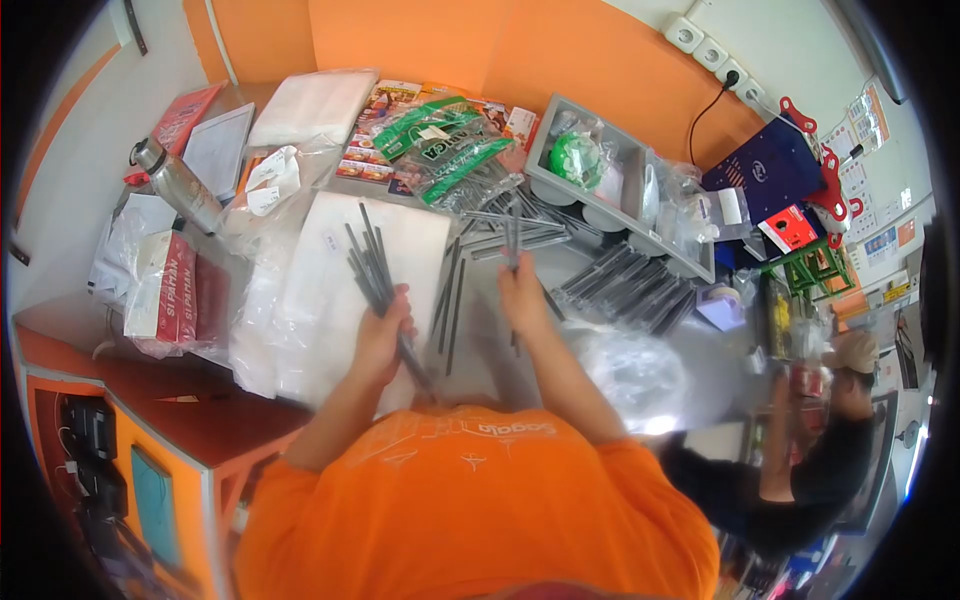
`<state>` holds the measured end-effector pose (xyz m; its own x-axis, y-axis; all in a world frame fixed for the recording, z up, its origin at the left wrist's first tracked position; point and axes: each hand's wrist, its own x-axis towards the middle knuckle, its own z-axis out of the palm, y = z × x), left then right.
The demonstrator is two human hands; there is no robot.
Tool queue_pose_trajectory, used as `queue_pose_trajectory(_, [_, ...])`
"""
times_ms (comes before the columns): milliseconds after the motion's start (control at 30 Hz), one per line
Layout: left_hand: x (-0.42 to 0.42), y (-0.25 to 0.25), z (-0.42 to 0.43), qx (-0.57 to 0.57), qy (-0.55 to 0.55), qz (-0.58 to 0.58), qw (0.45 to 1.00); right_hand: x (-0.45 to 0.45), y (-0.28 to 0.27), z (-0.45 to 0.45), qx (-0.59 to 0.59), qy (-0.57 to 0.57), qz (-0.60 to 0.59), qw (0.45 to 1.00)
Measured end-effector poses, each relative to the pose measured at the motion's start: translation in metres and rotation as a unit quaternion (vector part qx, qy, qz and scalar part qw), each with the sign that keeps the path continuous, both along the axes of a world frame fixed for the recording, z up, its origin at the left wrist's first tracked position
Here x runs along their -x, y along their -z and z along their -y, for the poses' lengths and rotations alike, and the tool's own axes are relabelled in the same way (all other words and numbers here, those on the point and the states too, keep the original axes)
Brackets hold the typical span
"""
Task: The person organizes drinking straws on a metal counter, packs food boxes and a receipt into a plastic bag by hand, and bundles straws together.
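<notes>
Left hand (390, 325): grip closed around a bundle of dark sticks (371, 272), upper ends fanned, above a white plastic stack (335, 265). Right hand (522, 293): grip pinching a smaller bunch (513, 235), upright. Loose sticks (452, 308) lie between the hands on the table (484, 345). Beyond: a stick pile (635, 288) at right, a green-banded bag (465, 165), a grey tray (634, 192).

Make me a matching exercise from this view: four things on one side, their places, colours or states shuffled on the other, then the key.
Things
1. left hand
2. bottle
3. black plug
4. green round item

Places, colours, states
A. in a wall socket
B. closed around dark sticks
C. inside the grey tray
D. silver

Pairs: 1-B; 2-D; 3-A; 4-C
</notes>
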<state>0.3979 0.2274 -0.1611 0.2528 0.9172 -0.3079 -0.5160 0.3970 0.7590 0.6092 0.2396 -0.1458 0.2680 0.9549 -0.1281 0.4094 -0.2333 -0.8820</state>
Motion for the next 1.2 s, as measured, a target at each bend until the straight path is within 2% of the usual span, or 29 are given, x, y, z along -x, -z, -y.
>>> queue_pose_trajectory(67, [-0.013,-0.004,-0.002,-0.007,-0.008,-0.001,1.000,0.034,-0.003,0.018,-0.175,-0.105,0.047,0.978])
queue_pose_trajectory(133, [-0.028,-0.002,0.000,-0.063,-0.002,-0.001,0.998,0.060,-0.003,0.031,-0.163,-0.270,0.090,0.945])
queue_pose_trajectory(233, [-0.028,-0.011,-0.002,-0.026,-0.023,-0.072,0.997,0.047,-0.019,0.038,-0.212,-0.301,0.079,0.926])
queue_pose_trajectory(267, [-0.028,-0.008,-0.004,-0.017,-0.076,-0.071,0.994,0.039,-0.020,0.033,-0.230,-0.275,0.014,0.933])
queue_pose_trajectory(300, [-0.024,-0.005,-0.008,-0.021,-0.074,-0.072,0.994,0.033,-0.019,0.026,-0.233,-0.273,0.014,0.933])
queue_pose_trajectory(367, [-0.007,0.001,-0.014,0.022,-0.110,-0.071,0.991,0.024,-0.004,0.015,-0.114,-0.035,0.008,0.993])
queue_pose_trajectory(400, [0.001,0.000,-0.014,0.021,-0.094,-0.028,0.995,0.020,0.029,0.006,-0.084,-0.016,0.061,0.994])
queue_pose_trajectory(433, [0.001,0.000,-0.013,0.018,-0.092,-0.030,0.995,0.024,0.038,0.006,-0.087,-0.013,0.059,0.994])
queue_pose_trajectory(467, [0.002,0.000,-0.014,0.014,-0.112,-0.013,0.994,0.030,0.045,0.008,-0.037,-0.025,0.202,0.978])
queue_pose_trajectory(500, [0.004,-0.002,-0.014,0.010,-0.133,0.006,0.991,0.036,0.047,0.007,0.015,-0.037,0.340,0.940])
queue_pose_trajectory(533, [0.006,-0.003,-0.013,0.003,-0.120,0.010,0.993,0.041,0.047,0.003,0.030,-0.058,0.394,0.917])
queue_pose_trajectory(667, [0.012,-0.019,-0.003,0.036,-0.124,0.050,0.990,0.031,0.059,-0.013,0.066,-0.033,0.375,0.924])
queue_pose_trajectory(767, [0.029,-0.011,-0.002,0.015,-0.083,0.010,0.996,0.002,0.051,-0.008,0.102,-0.037,0.397,0.911])
queue_pose_trajectory(833, [0.032,-0.010,0.001,-0.002,-0.077,-0.031,0.997,-0.009,0.045,0.000,0.096,-0.079,0.454,0.882])
queue_pose_trajectory(900, [0.029,-0.010,0.001,-0.010,-0.073,-0.055,0.996,-0.015,0.050,0.002,0.095,-0.091,0.449,0.884])
queue_pose_trajectory(1000, [0.017,-0.012,-0.002,0.003,-0.019,-0.028,0.999,-0.016,0.052,0.004,0.070,-0.113,0.451,0.882])
queue_pose_trajectory(1067, [0.005,-0.017,-0.006,0.004,-0.012,-0.027,1.000,-0.013,0.049,0.013,0.053,-0.119,0.457,0.880])
queue_pose_trajectory(1133, [-0.003,-0.018,-0.009,0.000,-0.008,-0.018,1.000,-0.001,0.036,0.028,-0.013,-0.114,0.476,0.872])
queue_pose_trajectory(1200, [-0.008,-0.015,-0.013,-0.012,-0.016,-0.009,1.000,0.009,0.041,0.034,-0.030,-0.118,0.445,0.887])
